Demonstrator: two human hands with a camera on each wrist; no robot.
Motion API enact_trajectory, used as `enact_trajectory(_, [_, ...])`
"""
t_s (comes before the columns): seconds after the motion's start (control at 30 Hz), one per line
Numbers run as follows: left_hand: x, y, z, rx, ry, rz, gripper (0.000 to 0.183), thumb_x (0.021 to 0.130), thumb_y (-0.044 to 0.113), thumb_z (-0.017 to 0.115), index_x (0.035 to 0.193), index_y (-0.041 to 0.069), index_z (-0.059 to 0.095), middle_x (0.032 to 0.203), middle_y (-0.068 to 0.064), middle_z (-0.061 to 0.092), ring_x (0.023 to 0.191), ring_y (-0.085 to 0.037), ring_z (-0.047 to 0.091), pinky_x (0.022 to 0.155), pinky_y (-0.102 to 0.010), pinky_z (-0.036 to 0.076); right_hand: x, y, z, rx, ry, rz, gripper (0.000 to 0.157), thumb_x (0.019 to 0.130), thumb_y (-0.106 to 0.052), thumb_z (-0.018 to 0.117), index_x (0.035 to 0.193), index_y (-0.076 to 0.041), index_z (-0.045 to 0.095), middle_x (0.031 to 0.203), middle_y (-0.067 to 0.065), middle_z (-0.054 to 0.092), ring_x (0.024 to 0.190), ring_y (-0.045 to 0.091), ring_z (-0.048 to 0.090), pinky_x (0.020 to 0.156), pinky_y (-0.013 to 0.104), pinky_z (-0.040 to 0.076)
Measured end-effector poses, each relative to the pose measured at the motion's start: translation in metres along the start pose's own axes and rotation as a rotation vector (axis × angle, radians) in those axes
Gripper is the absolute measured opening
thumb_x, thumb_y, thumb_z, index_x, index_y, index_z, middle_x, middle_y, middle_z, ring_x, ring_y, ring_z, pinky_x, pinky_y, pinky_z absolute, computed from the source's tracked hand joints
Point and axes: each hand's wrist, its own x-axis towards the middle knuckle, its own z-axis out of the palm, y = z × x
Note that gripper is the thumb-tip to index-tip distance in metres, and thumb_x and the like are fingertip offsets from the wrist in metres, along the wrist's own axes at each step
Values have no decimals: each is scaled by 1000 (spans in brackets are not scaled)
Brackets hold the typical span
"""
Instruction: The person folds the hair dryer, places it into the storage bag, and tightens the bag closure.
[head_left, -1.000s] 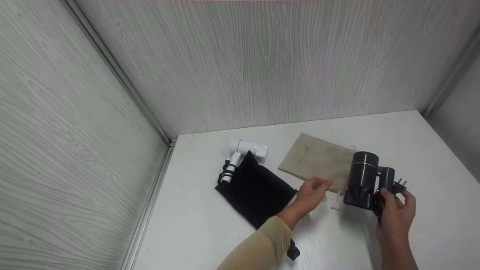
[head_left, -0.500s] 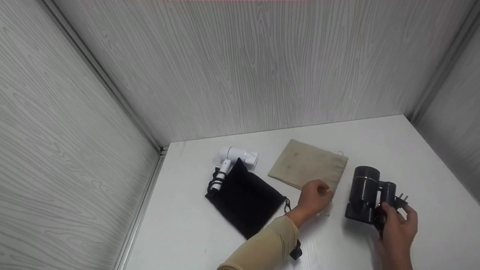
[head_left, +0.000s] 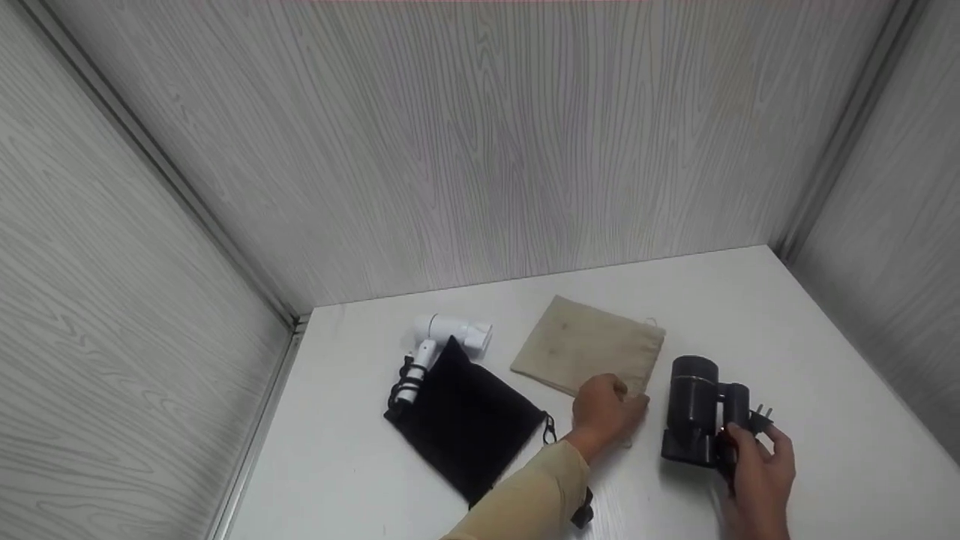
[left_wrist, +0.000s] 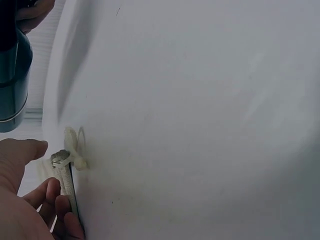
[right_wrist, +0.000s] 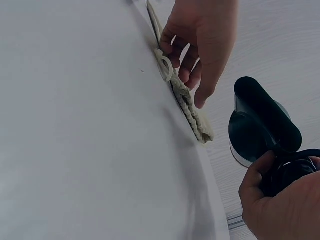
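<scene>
One right-hand grip (head_left: 759,469) curls round the handle (head_left: 736,405) and bundled cord (right_wrist: 290,172) of a glossy black cylindrical hair dryer (head_left: 690,412) above the white desk (head_left: 810,375); its overhanging weight could twist it free. From the head view, its long axis runs 12 to 6, flat nozzle (head_left: 686,450) toward 6. At 9 o'clock, the left-hand grip (head_left: 604,414), loosely parted without clear hold, meets a flat beige cloth bag (head_left: 581,341), which might slide.

No readable text, label, brand, number or sign in any view.
</scene>
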Motion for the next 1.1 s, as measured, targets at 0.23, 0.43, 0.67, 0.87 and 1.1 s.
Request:
enact_trajectory(0.23, [0, -8, 0, 39, 35, 24, 15, 87, 31, 81, 87, 16, 76, 80, 9, 70, 71, -6, 60, 64, -26, 49, -3, 5, 3, 21, -24, 26, 81, 108, -41, 58, 170, -19, 12, 169, 18, 39, 156, 30, 42, 127, 48, 36])
enact_trajectory(0.43, [-1, -2, -9, -32, 68, 48, 12, 89, 27, 78, 82, 17, 75, 78, 9, 68, 69, -3, 55, 63, -21, 45, -4, 8, 5, -11, -41, 47, 84, 107, -43, 57, 171, -19, 8, 171, 18, 35, 157, 33, 39, 128, 49, 34])
enact_trajectory(0.67, [-1, 10, -31, -76, 116, 126, 10, 92, 22, 76, 83, 17, 77, 80, 8, 70, 71, 0, 56, 65, -17, 44, -5, 7, 12, -43, -77, 56, 80, 107, -44, 58, 170, -20, 14, 169, 16, 40, 144, 20, 53, 102, 21, 53])
enact_trajectory(0.87, [-7, 10, -47, -48, 176, 250, 10, 96, 17, 75, 86, 15, 77, 82, 4, 69, 72, 0, 53, 66, -14, 42, -8, 10, 24, -71, -111, 87, 81, 107, -47, 56, 171, -20, 14, 171, 15, 36, 154, 28, 44, 111, 29, 51])
enact_trajectory(1.1, [-12, 5, -62, -36, 185, 335, 5, 95, 15, 78, 92, 12, 79, 84, 1, 70, 77, -2, 58, 73, -10, 45, -13, 14, 36, -110, -157, 114, 83, 107, -48, 55, 171, -18, 11, 173, 15, 31, 158, 30, 37, 108, 28, 51])
